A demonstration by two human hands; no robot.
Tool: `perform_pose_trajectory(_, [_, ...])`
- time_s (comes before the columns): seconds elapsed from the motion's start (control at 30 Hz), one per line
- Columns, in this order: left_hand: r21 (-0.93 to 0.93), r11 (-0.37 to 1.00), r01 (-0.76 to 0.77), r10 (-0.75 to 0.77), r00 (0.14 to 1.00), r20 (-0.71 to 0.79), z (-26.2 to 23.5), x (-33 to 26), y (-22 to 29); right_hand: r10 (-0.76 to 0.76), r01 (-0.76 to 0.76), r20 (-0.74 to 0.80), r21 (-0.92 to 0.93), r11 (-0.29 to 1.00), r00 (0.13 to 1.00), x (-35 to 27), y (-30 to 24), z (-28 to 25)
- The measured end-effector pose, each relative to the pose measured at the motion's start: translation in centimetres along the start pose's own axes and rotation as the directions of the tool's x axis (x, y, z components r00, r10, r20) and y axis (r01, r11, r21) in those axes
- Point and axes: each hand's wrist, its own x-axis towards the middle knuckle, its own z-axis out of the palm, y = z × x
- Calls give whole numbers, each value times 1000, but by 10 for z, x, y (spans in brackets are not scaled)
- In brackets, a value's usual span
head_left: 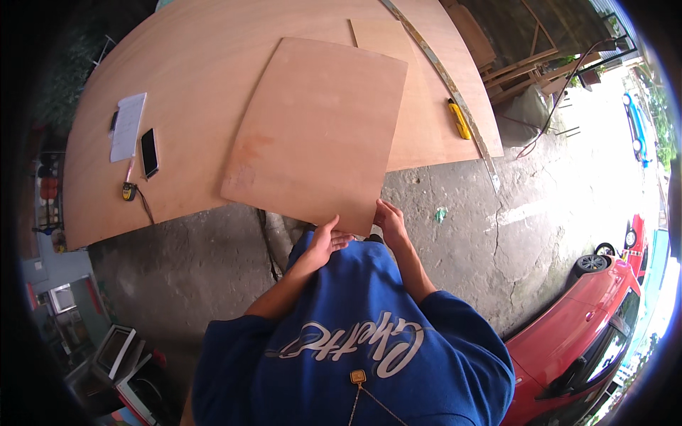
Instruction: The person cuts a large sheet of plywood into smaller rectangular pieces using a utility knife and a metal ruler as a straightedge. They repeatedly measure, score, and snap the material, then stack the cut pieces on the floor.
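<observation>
Reaching past the near edge of the large pale-brown plywood sheet, the smaller, roughly square reddish-brown wooden panel is held over the grey concrete floor by its near end. Its bottom edge is gripped by the left hand, with the thumb laid on the upper face; its right edge is pinched near the corner by the right hand, whose fingertips are partly hidden. Whether the panel's far end is supported by the sheet cannot be told.

With only one end gripped, the panel could be tipped or twisted if either hold were loosened, and a corner could be chipped on the concrete. If it were swung right, the yellow utility knife or the long, worn metal straightedge could be knocked aside. On the left, the black-screened phone, the white paper and the yellow-and-black tape measure could be swept by a sideways slide. The red car is parked well apart.
</observation>
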Motion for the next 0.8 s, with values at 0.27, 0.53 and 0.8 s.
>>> perform_pose_trajectory(0.27, [-466,882,-71,6,990,-139,-18,-15,25,155,-158,-95,-21,987,983,5,-1,14])
perform_pose_trajectory(0.53, [-539,806,-245,148,965,-217,-8,-38,46,157,-248,247,397,884,956,-13,0,39])
perform_pose_trajectory(0.8, [-419,850,-318,339,940,-26,7,-89,88,-37,-251,400,641,726,916,-29,-2,47])
